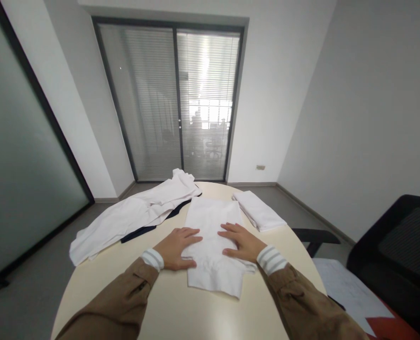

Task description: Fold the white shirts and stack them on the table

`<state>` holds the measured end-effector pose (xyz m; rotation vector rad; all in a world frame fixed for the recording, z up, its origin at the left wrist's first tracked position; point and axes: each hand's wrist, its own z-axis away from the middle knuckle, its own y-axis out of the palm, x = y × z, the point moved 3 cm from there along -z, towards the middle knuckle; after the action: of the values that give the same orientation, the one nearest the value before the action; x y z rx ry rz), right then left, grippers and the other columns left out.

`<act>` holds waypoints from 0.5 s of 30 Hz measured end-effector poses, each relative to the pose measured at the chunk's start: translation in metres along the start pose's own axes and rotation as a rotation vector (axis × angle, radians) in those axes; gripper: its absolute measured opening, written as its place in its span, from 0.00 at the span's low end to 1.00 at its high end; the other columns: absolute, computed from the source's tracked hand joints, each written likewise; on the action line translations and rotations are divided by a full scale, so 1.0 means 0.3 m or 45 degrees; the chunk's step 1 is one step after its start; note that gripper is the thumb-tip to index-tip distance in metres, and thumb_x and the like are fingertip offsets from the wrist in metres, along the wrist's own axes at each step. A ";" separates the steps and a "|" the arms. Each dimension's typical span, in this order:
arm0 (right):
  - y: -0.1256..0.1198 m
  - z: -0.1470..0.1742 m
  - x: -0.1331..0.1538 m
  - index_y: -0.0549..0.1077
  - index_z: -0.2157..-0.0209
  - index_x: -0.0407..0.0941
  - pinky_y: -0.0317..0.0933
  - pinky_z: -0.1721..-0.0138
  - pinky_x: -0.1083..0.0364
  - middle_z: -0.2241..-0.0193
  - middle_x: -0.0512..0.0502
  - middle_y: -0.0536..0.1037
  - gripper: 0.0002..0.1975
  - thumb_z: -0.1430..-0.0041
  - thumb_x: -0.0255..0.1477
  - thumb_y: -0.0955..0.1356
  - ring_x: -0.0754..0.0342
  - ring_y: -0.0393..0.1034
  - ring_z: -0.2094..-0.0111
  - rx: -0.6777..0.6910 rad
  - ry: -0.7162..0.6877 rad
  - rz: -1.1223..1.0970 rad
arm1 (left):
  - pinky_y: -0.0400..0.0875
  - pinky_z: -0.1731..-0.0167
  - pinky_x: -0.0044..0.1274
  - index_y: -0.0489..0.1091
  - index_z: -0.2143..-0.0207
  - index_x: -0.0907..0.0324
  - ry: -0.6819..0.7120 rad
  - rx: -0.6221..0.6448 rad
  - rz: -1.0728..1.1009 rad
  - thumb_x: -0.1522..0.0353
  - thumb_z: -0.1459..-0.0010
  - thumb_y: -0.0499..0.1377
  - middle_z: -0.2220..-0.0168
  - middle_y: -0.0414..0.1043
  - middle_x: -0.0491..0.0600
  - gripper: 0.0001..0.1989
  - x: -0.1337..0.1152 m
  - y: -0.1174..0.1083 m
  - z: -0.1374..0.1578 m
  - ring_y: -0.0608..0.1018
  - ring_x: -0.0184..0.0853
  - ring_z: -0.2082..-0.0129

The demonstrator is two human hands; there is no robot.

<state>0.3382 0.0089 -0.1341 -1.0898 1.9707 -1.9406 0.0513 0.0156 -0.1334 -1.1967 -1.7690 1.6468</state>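
Observation:
A white cloth garment (213, 217) lies partly folded in front of me, its near part wrinkled and a narrow flap sticking out at the right. My left hand (177, 248) rests flat on its left edge, fingers spread. On its right side lies my right hand (242, 243), palm down with the fingers apart. Neither hand grips the fabric. Beyond to the left is a loose pile of white garments (139, 210) over a dark navy cloth (139, 233). At the far right sits a neatly folded white cloth (259, 211).
Everything lies on a round cream table (124, 278). To the right stands a black mesh office chair (401, 236) with an armrest, beside white papers (347, 285) and something red (394, 326). Glass doors with blinds (142, 104) are at the back.

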 end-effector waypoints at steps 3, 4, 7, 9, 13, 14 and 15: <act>-0.038 0.010 -0.001 0.75 0.47 0.47 0.57 0.40 0.42 0.45 0.37 0.74 0.24 0.38 0.46 0.66 0.42 0.67 0.43 -0.140 -0.016 -0.041 | 0.64 0.42 0.39 0.68 0.42 0.53 0.024 -0.095 0.027 0.64 0.46 0.63 0.38 0.65 0.55 0.28 0.007 -0.026 0.023 0.69 0.47 0.42; -0.050 0.013 -0.002 0.77 0.50 0.46 0.60 0.42 0.43 0.48 0.38 0.76 0.21 0.38 0.44 0.66 0.43 0.69 0.47 -0.174 -0.016 -0.052 | 0.65 0.42 0.38 0.69 0.43 0.54 0.032 -0.115 0.039 0.67 0.47 0.62 0.40 0.66 0.54 0.27 0.007 -0.032 0.030 0.69 0.46 0.42; -0.070 0.022 0.000 0.79 0.58 0.46 0.63 0.47 0.45 0.57 0.40 0.79 0.16 0.40 0.41 0.68 0.44 0.72 0.54 -0.162 -0.032 -0.109 | 0.69 0.45 0.36 0.70 0.45 0.53 0.032 -0.141 0.062 0.69 0.49 0.62 0.42 0.69 0.53 0.26 0.008 -0.033 0.041 0.71 0.44 0.44; -0.068 0.026 0.007 0.79 0.59 0.46 0.62 0.47 0.46 0.58 0.41 0.79 0.16 0.43 0.42 0.71 0.45 0.72 0.55 -0.097 -0.058 -0.177 | 0.71 0.48 0.35 0.72 0.47 0.52 0.015 -0.157 0.071 0.68 0.47 0.62 0.44 0.71 0.52 0.23 0.009 -0.027 0.040 0.73 0.43 0.46; -0.046 0.036 0.016 0.76 0.51 0.48 0.56 0.42 0.42 0.49 0.39 0.75 0.28 0.51 0.48 0.75 0.41 0.68 0.47 0.021 -0.031 -0.282 | 0.71 0.49 0.32 0.77 0.55 0.54 0.006 -0.254 0.229 0.67 0.40 0.59 0.51 0.77 0.51 0.12 0.011 -0.019 0.026 0.77 0.39 0.51; -0.041 0.039 0.014 0.76 0.49 0.49 0.53 0.39 0.40 0.46 0.39 0.73 0.31 0.52 0.49 0.75 0.40 0.66 0.44 0.047 0.003 -0.292 | 0.71 0.49 0.31 0.77 0.57 0.56 -0.009 -0.294 0.305 0.67 0.38 0.58 0.53 0.78 0.52 0.10 0.012 -0.021 0.023 0.77 0.38 0.53; -0.036 0.042 0.011 0.75 0.47 0.50 0.49 0.38 0.38 0.44 0.39 0.72 0.33 0.53 0.49 0.75 0.38 0.64 0.42 0.071 0.040 -0.298 | 0.72 0.51 0.29 0.78 0.59 0.57 -0.044 -0.337 0.383 0.66 0.38 0.57 0.55 0.78 0.52 0.10 0.014 -0.023 0.020 0.78 0.37 0.54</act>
<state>0.3473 -0.0019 -0.1246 -1.3351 1.8651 -2.1248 0.0422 0.0161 -0.1289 -1.6305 -1.9515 1.6345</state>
